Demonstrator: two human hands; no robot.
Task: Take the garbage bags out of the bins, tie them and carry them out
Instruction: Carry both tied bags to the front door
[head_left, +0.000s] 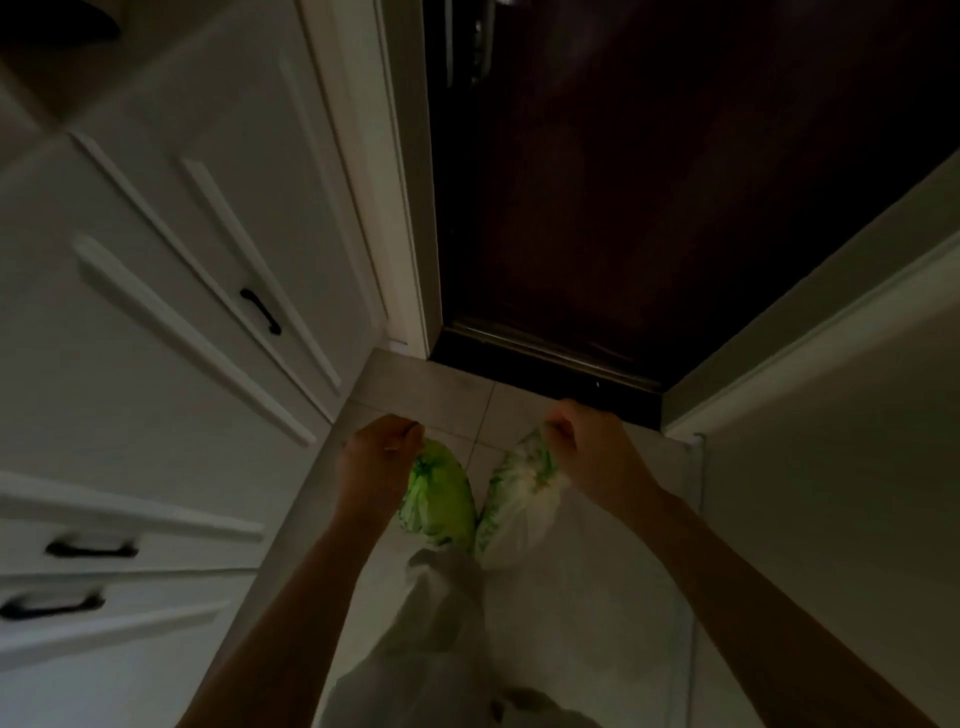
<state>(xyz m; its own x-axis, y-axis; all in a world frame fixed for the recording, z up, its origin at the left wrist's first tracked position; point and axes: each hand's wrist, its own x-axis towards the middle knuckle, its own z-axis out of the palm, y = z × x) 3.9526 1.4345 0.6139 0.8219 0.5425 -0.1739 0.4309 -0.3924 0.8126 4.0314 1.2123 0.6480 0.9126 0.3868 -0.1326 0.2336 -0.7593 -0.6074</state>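
Two tied garbage bags hang in front of me in a dim hallway. My left hand (376, 457) is shut on the knotted top of a green garbage bag (441, 499). My right hand (592, 452) is shut on the top of a paler, whitish-green garbage bag (519, 509). Both bags hang side by side just above the tiled floor, almost touching each other. My light trouser leg (441, 613) shows below them.
A dark closed door (649, 208) with a dark threshold (545, 369) stands straight ahead. White cabinets with black handles (260, 312) line the left side. A white wall (831, 467) bounds the right. The tiled floor (441, 395) forms a narrow passage between them.
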